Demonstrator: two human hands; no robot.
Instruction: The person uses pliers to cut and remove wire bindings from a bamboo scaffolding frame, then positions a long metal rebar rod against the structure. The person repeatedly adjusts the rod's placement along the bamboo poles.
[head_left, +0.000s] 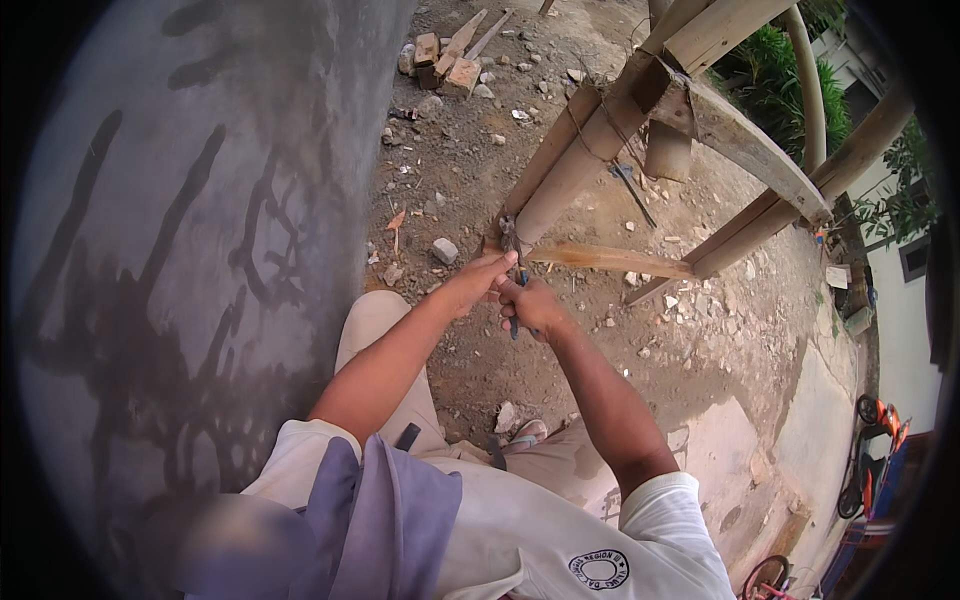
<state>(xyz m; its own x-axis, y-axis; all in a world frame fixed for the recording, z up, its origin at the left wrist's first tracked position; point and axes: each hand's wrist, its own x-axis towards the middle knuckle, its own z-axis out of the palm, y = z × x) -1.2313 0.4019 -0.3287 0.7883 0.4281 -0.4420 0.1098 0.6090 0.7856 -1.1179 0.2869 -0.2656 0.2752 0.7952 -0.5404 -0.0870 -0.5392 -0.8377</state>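
My right hand is closed around pliers with dark handles. Their upper end points at a twisted bundle of tie wire at the lower end of a leaning wooden post. Beside the pliers, my left hand has its fingers drawn together just below the wire. What those fingertips hold, if anything, is hidden. A wooden crosspiece runs rightward from near the wire to a second post.
A grey wall with dark wet streaks rises close on my left. Stones and rubble cover the dirt ground. Broken bricks and wood scraps lie ahead. A curved board spans the posts, and an orange motorbike stands far right.
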